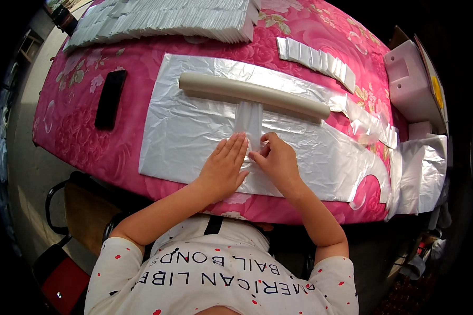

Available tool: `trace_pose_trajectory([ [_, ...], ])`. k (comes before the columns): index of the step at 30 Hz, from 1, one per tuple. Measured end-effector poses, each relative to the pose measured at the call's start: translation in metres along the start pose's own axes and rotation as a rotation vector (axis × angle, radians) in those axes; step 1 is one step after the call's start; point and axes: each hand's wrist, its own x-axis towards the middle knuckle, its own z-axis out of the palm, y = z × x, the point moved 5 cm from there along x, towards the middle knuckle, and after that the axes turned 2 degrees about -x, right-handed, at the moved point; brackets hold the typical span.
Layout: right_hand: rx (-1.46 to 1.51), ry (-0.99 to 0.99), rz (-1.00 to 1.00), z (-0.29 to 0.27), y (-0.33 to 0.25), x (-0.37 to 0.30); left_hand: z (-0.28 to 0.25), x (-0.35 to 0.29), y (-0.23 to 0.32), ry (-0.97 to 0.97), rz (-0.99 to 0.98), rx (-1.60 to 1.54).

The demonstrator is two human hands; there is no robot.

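Note:
A large flat layer of thin silvery-white plastic bags (184,136) lies across the table in front of me. On it rests a long beige tube (255,94), slanting slightly down to the right. From under the tube a narrow folded strip of white plastic (248,119) runs toward me. My left hand (223,165) lies flat at the strip's left side, its fingers stretched out together. Beside it on the right, my right hand (276,159) is closed, thumb and forefinger pinched at the strip's right edge. The fingers partly hide the strip's near end.
A pink flowered cloth (79,131) covers the table. Rows of folded white packets (168,23) stand at the far left, a shorter row (318,60) at the far right. A black phone (110,100) lies left. Foam boxes (412,79) and draped plastic (423,173) are right.

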Motion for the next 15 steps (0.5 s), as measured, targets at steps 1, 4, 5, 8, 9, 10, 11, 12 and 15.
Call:
trace_pose_trajectory([
  [1, -0.096, 0.136, -0.199, -0.004, -0.006, -0.001, -0.004, 0.002, 0.0, 0.005, 0.001, 0.004],
  [4, -0.289, 0.337, -0.674, 0.002, -0.002, -0.005, -0.012, 0.01, 0.0, 0.057, 0.023, 0.01],
  [5, -0.288, 0.26, -0.753, 0.005, 0.003, 0.0, -0.014, 0.012, 0.0, 0.082, 0.036, 0.045],
  [8, -0.271, 0.151, -0.861, 0.003, 0.009, 0.01, -0.013, 0.018, -0.002, 0.17, 0.093, 0.14],
  [9, -0.26, 0.135, -0.878, 0.003, 0.008, 0.011, -0.012, 0.02, -0.007, 0.208, 0.127, 0.17],
  [10, -0.239, 0.138, -0.868, 0.001, 0.007, 0.011, -0.012, 0.019, -0.009, 0.245, 0.162, 0.2],
  [11, -0.219, 0.141, -0.859, -0.001, 0.005, 0.011, -0.011, 0.015, -0.012, 0.226, 0.17, 0.132],
  [12, -0.201, 0.146, -0.843, -0.002, 0.006, 0.011, -0.013, 0.013, -0.012, 0.205, 0.182, 0.059],
  [15, -0.177, 0.139, -0.874, 0.006, 0.013, -0.002, -0.023, -0.006, 0.001, 0.218, 0.293, -0.046],
])
